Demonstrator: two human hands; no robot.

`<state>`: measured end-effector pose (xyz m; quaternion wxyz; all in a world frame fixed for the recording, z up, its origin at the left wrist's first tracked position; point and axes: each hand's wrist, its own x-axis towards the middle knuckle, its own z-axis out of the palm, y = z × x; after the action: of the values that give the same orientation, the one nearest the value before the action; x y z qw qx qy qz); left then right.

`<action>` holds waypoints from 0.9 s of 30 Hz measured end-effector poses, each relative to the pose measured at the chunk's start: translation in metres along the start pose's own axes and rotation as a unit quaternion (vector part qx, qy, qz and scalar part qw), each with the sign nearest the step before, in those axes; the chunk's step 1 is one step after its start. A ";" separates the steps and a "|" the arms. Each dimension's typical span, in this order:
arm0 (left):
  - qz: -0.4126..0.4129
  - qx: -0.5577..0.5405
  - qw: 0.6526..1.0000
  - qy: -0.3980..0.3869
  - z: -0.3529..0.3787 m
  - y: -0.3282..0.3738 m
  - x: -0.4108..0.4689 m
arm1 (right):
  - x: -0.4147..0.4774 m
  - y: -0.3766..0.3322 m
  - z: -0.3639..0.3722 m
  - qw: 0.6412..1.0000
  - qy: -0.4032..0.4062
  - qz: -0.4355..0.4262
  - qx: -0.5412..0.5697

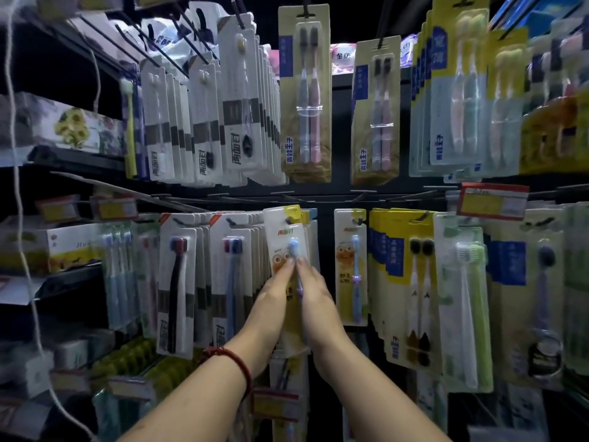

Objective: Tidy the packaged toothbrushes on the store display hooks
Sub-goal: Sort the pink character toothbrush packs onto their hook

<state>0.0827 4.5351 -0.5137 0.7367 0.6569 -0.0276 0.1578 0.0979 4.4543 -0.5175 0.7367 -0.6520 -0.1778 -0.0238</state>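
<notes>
Both hands are side by side, their straight fingers laid flat on one pack and gripping nothing. The left hand point(275, 295) lies on the left half of the children's toothbrush pack point(284, 232) and the right hand point(317, 293) on the right half. Their fingertips point(291, 262) meet just under the blue brush head. A red bead bracelet point(237, 362) circles the left wrist.

The pack, a white and yellow card with a cartoon face, stands upright at the front of its row, with the same kind of cards stacked behind it. Its top rises above the hands toward the black hook rail point(318, 197). Whether its hole sits on a hook cannot be made out.

Just right of the right hand, across a dark gap, hangs a matching cartoon pack point(350, 266). Beyond that is a row of yellow twin packs point(414, 282) with black bristles. Left of the left hand are rows of white carded brushes point(229, 275). Above the hands, over the rail, hang beige twin packs point(304, 90). Up to the right a red and yellow price tag point(492, 200) is clipped.
</notes>
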 end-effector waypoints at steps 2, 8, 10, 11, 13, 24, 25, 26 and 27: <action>-0.002 -0.024 1.000 0.008 0.003 0.000 -0.001 | -0.003 -0.001 0.003 1.000 0.010 0.006 0.001; -0.007 -0.066 0.998 0.015 0.010 0.001 -0.016 | -0.016 -0.009 0.008 0.998 0.050 -0.003 -0.039; -0.004 -0.084 0.996 0.013 0.011 0.004 -0.021 | -0.020 -0.013 0.011 0.997 0.058 0.001 -0.048; -0.005 -0.094 0.996 0.010 0.011 0.007 -0.024 | -0.022 -0.014 0.012 0.997 0.061 0.006 -0.051; -0.016 -0.103 0.995 -0.005 0.010 0.012 -0.029 | -0.029 -0.020 0.014 0.996 0.063 0.015 -0.057; -0.086 -0.162 0.981 -0.067 -0.003 0.038 -0.064 | -0.055 -0.041 0.035 0.989 0.101 0.021 -0.108; -0.085 -0.166 0.980 -0.067 -0.004 0.039 -0.065 | -0.057 -0.042 0.037 0.988 0.106 0.019 -0.114; -0.081 -0.167 0.980 -0.067 -0.005 0.041 -0.068 | -0.058 -0.042 0.039 0.987 0.110 0.016 -0.119; -0.078 -0.169 0.980 -0.069 -0.005 0.042 -0.070 | -0.060 -0.043 0.041 0.986 0.112 0.015 -0.121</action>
<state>0.0043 4.5303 -0.4914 0.8434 0.5325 -0.0539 0.0472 0.0208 4.4757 -0.4903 0.6677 -0.7323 -0.0801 -0.1076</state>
